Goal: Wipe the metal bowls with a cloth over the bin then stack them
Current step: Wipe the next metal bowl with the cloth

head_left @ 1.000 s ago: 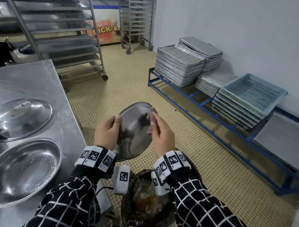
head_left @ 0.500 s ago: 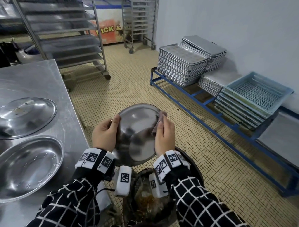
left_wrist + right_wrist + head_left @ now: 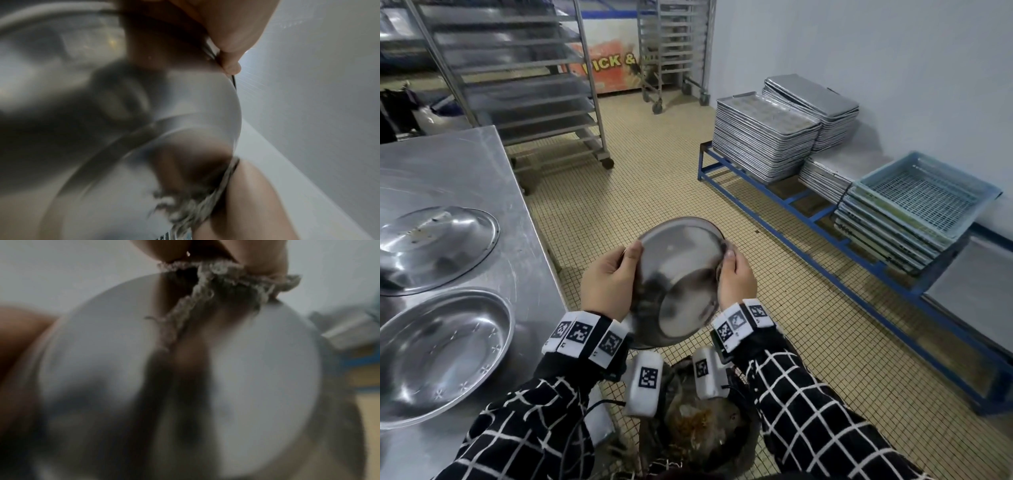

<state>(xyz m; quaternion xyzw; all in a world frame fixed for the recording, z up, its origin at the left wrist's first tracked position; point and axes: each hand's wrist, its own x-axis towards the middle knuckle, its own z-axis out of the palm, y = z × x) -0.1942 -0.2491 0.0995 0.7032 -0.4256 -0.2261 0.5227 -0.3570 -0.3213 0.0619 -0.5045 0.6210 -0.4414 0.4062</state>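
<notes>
A round metal bowl [image 3: 681,274] is held tilted above the bin [image 3: 709,428], its inside facing me. My left hand [image 3: 616,274] grips its left rim, thumb inside. My right hand [image 3: 734,274] pinches a grey frayed cloth [image 3: 723,245] over the right rim. The left wrist view shows the bowl [image 3: 123,113] blurred, my thumb [image 3: 232,32] on its edge and the cloth [image 3: 195,203] below. From the right wrist I see the cloth [image 3: 226,280] folded over the bowl's [image 3: 236,369] top edge. Two more bowls lie on the steel table [image 3: 465,164]: one upside down [image 3: 431,246], one upright [image 3: 438,353].
The bin holds brown food waste. A low blue rack [image 3: 808,219] with stacked metal trays [image 3: 763,137] and blue plastic crates [image 3: 924,195] runs along the right wall. Wheeled tray racks [image 3: 517,85] stand behind the table. Tiled floor lies open between them.
My right hand with the cloth has slid from inside the bowl's upper right out to its right rim. The bowl has turned to face me more fully.
</notes>
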